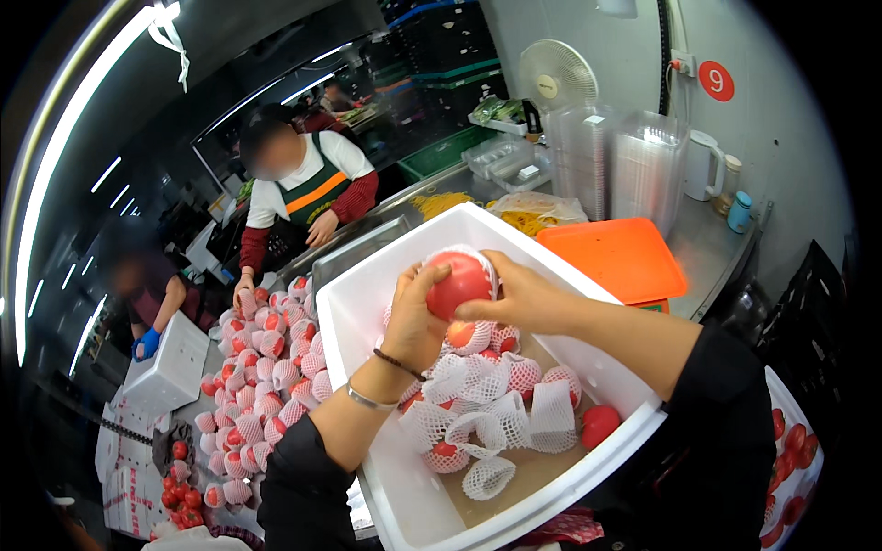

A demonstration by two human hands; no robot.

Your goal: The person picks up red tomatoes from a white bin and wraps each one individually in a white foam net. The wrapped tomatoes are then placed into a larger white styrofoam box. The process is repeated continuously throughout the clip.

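Observation:
Both my hands hold a large red tomato point(457, 286) above a white foam box point(381, 266). My left hand point(412, 317) is wrapped round its left side, with the thumb across the front. My right hand point(522, 296) closes on it from the right. A white foam net sleeve shows along the tomato's upper and right edge; my fingers hide part of it. Below, in the box, lie several tomatoes in net sleeves point(524, 375), loose crumpled net sleeves point(551, 418) and a bare tomato point(600, 425) near the right wall.
Left of the box, a heap of sleeved tomatoes point(266, 367) covers the table; a co-worker point(308, 174) reaches into it. Another person wearing a blue glove stands by a white box point(175, 367). Behind are an orange tray point(611, 257), clear plastic containers point(643, 170) and a fan point(559, 75).

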